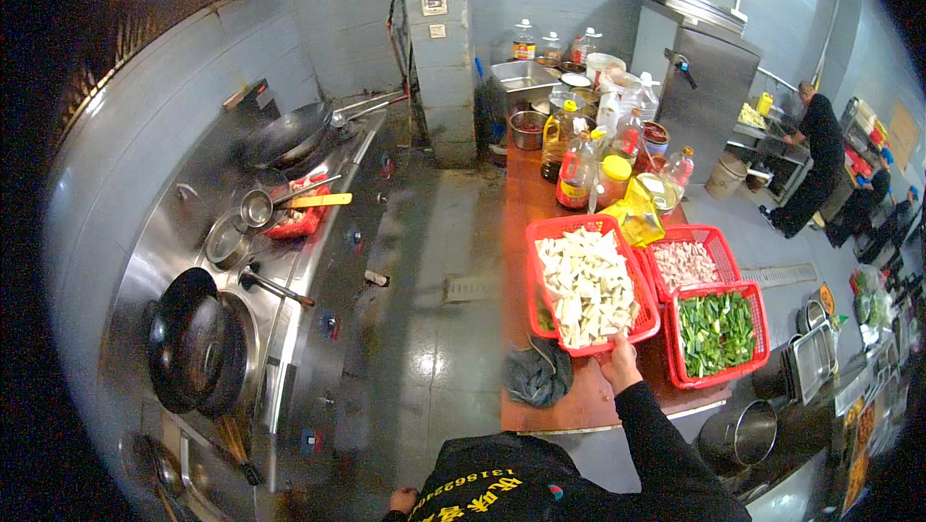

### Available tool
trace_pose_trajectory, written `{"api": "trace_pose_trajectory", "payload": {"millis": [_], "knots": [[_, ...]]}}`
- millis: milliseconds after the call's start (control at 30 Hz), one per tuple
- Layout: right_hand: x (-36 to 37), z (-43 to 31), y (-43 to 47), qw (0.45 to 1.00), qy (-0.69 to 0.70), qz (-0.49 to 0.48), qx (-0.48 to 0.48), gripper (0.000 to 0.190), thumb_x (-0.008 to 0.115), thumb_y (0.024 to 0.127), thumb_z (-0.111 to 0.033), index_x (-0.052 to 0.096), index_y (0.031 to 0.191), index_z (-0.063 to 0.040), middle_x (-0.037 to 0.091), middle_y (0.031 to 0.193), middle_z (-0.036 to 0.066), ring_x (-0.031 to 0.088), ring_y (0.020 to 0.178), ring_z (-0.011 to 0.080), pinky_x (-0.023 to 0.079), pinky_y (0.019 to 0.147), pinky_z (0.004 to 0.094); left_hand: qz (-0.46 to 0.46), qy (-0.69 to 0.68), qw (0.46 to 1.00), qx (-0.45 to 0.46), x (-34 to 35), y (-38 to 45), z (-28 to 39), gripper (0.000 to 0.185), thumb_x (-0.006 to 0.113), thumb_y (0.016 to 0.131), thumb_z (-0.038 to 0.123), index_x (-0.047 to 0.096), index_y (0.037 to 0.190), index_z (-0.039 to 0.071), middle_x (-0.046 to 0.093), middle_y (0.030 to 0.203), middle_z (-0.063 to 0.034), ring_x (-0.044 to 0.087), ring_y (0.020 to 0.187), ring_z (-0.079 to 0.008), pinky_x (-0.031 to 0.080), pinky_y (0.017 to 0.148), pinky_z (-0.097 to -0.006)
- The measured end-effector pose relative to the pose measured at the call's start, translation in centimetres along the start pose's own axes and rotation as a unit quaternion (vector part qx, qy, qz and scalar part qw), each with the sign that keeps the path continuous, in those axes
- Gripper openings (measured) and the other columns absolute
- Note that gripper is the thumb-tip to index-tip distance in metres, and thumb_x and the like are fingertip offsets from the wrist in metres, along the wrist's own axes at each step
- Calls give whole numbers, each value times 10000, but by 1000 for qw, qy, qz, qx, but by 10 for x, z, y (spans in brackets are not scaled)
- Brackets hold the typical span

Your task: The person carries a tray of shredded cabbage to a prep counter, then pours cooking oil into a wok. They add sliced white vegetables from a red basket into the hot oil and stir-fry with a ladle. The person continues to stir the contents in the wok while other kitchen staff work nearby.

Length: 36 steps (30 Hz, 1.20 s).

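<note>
My right hand (621, 366) grips the near rim of a red plastic basket (646, 330) filled with pale cut pieces (586, 287). That basket rests on another red basket on the reddish-brown table (542, 417). To its right stand a red basket of chopped green vegetable (716, 334) and, behind that, a red basket of pale pink chopped meat (684, 264). My left hand (405, 499) hangs low beside my body, partly hidden by the sleeve and the picture's edge; its fingers look curled, but their state is unclear. A dark cloth (539, 371) lies near the table's front left.
Sauce bottles (576, 173) and a yellow-lidded jar (615, 178) crowd the table behind the baskets. At left, a steel stove (155, 232) holds woks (189, 341), a ladle (257, 209) and a red basket (307, 222). A person (821, 138) stands far right; a steel pot (752, 433) sits right.
</note>
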State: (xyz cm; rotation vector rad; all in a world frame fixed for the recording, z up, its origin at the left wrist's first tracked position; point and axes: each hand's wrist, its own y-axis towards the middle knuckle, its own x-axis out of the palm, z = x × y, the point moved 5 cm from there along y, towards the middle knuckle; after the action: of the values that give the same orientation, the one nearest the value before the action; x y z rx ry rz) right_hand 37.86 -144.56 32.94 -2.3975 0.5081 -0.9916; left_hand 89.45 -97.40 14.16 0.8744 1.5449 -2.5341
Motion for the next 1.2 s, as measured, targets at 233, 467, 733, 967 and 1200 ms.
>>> {"api": "trace_pose_trajectory", "payload": {"millis": [233,467,733,967,1200], "knots": [[24,-18,-35,979,88,-186,6,434,471,780,-70,500,1208,-7,609,1111,105,618,997,273,525,845,430,-2,-48,998,-50,7,-2,-4,312,501,889,322,674,1034,106,672,934,-143,644,843,-291,504,723,-440],[24,-35,-47,988,44,-143,-21,436,549,759,-117,530,1188,-37,616,1106,92,614,972,259,518,855,409,-44,-30,992,-111,3,-24,6,343,475,914,339,665,1070,100,668,924,-136,638,832,-288,498,735,-441],[98,-37,-108,973,-93,-213,-6,540,521,778,-237,480,1271,-21,618,1141,150,627,1007,312,550,833,477,85,126,983,101,-3,-10,-31,360,424,951,323,653,1039,61,659,939,-112,607,878,-297,487,777,-439],[267,60,-195,944,-141,-298,19,378,548,780,-280,556,1080,-50,658,928,122,671,778,295,571,686,435,63,-239,968,-51,-43,34,-130,290,449,932,252,669,948,63,657,946,-105,606,899,-294,507,777,-422],[452,193,-282,866,-236,-417,146,328,489,830,-248,565,1069,-36,674,938,116,668,757,292,567,731,439,191,111,962,161,-41,26,-236,240,552,827,254,687,872,61,664,862,-126,619,855,-294,509,752,-436]]}}
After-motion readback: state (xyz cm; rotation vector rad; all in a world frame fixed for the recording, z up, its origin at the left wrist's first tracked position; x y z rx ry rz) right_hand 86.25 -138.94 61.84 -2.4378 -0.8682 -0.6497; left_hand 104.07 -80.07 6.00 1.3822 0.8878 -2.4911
